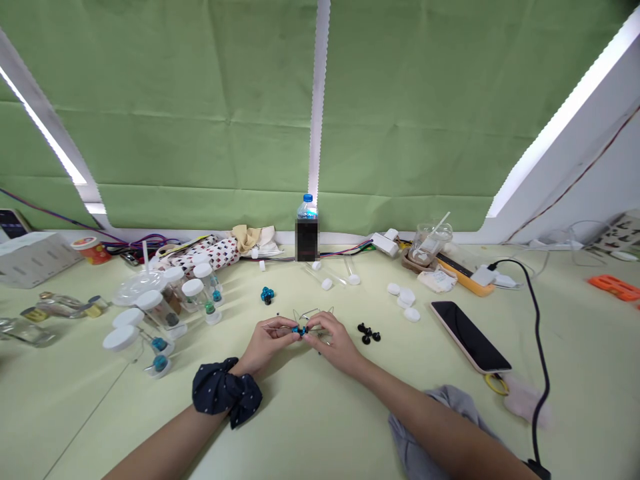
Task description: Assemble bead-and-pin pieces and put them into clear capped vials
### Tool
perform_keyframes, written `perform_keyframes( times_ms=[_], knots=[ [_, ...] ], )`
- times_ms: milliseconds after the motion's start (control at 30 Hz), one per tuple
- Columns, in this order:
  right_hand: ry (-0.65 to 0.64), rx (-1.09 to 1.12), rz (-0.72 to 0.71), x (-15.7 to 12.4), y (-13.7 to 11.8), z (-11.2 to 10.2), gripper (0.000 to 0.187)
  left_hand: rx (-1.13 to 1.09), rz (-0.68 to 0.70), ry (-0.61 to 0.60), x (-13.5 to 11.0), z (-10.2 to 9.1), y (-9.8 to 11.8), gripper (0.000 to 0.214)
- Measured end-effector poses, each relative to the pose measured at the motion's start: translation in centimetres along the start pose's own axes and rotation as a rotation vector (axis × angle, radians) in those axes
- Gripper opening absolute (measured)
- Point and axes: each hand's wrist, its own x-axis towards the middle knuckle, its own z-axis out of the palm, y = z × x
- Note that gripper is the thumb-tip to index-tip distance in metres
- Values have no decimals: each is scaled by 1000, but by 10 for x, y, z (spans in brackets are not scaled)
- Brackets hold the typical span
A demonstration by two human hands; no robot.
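Both hands meet at the middle of the table around a small blue-and-black piece (300,331); its exact kind is too small to make out. My left hand (270,341) pinches the piece's left side, and a dark dotted scrunchie (225,392) circles that wrist. From the other side, the fingertips of my right hand (336,341) are closed on the same piece. Thin metal wires (311,312) show behind and between the fingers, partly hidden. A cluster of blue pieces (267,294) lies beyond my left hand. Several black round pieces (369,333) lie right of my right hand.
Several clear tubes with white lids (156,308) stand at left. White caps (407,297), a phone (470,337) and a black cable (537,333) lie at right. At the back are a bottle (307,210), clear tubes (336,275) and a patterned cloth (213,252).
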Motion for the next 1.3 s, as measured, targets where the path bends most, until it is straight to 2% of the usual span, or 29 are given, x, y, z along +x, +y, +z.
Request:
perform_keyframes(
  times_ms=[533,700,1033,1300],
  knots=[
    [2,-13,5,0,0,-1,12,-1,11,-12,0,0,-1,23],
    [-1,3,-2,-1,5,3,15,36,66,-8,0,2,2,19],
    [-20,-2,-8,-2,5,5,16,79,141,-128,-2,7,8,19],
    [17,13,10,-2,1,2,15,153,199,-106,-3,12,6,14]
  ],
)
